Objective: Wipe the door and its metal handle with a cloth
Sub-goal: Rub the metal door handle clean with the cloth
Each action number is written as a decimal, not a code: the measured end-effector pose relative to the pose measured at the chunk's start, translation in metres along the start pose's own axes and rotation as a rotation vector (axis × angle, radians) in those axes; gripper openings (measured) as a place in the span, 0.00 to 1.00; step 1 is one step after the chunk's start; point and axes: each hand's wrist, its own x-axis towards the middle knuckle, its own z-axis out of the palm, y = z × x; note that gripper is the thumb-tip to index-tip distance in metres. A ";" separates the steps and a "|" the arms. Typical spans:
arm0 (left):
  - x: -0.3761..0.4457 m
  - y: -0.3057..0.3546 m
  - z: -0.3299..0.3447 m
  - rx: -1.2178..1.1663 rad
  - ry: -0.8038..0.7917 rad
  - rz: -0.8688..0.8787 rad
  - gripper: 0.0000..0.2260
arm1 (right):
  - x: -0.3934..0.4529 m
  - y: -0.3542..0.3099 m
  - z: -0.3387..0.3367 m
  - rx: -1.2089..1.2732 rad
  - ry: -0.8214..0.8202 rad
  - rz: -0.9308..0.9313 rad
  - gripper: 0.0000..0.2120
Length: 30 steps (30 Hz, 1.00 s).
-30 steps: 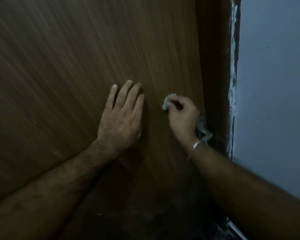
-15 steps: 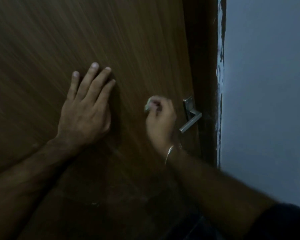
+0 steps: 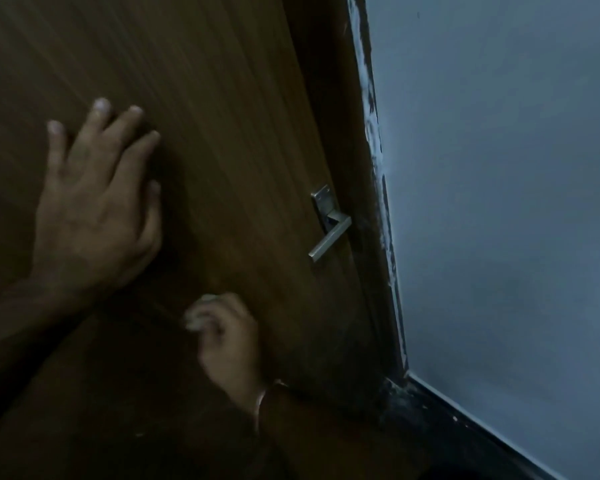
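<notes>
A dark brown wooden door fills the left and middle of the view. Its metal lever handle sits near the door's right edge, untouched. My left hand lies flat on the door with the fingers spread, left of the handle. My right hand is lower down, below and left of the handle, with its fingers closed on a small pale cloth pressed against the wood. Only a bit of the cloth shows past the fingers.
The dark door frame runs down beside the handle, with chipped white paint along its edge. A pale blue-grey wall stands to the right, with a dark skirting at its foot.
My right hand has slid down the door with the cloth, from beside the handle to well below it. The handle is now uncovered. My left hand stays flat on the door.
</notes>
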 end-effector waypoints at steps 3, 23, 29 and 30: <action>-0.013 0.018 0.017 0.043 -0.123 0.136 0.24 | 0.046 0.025 -0.035 0.136 0.470 0.391 0.09; -0.044 0.128 0.105 -0.317 -0.548 0.109 0.23 | 0.137 0.108 -0.157 0.094 0.558 0.202 0.15; -0.038 0.126 0.102 -0.391 -0.526 0.097 0.22 | 0.136 0.108 -0.160 -0.170 0.606 0.167 0.14; -0.036 0.127 0.101 -0.397 -0.516 0.103 0.22 | 0.138 0.101 -0.161 -0.206 0.620 0.141 0.13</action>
